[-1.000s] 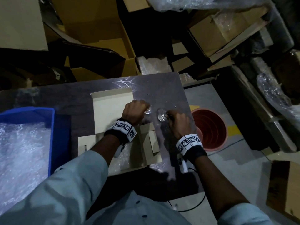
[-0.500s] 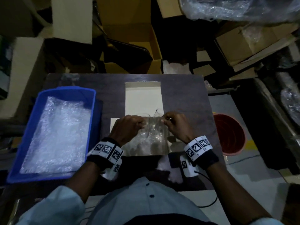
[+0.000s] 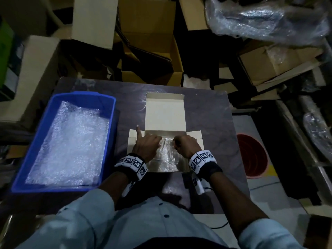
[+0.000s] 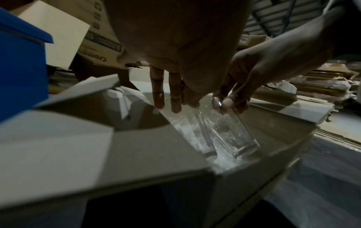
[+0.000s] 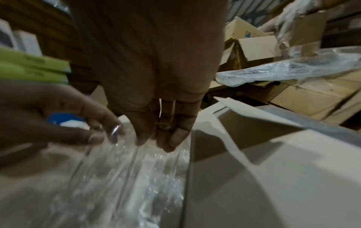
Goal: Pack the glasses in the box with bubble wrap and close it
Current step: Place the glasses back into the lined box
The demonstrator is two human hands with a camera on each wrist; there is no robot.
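**Two glasses held upright inside the open box**

Two clear glasses are stood side by side, touching or nearly so, in the open white box at the centre of the tabletop. The left glass is held at its rim by the left hand, whose grip is clamped on it with thumb and some fingers while the index finger is stretched out toward 11 o'clock. The right glass is pinched at its rim by the right hand, its grip closed on the glass. Under the glasses, bubble wrap is seen lining the box floor. The box lid is laid back flat toward 12 o'clock, and the side flaps are spread out at 9 and 3 o'clock.

At 9 o'clock of the box, a blue bin filled with further bubble wrap is set on the tabletop. At 3 o'clock, beyond the tabletop edge, a red bucket is stood on the floor. Cardboard cartons are piled at 12 o'clock.
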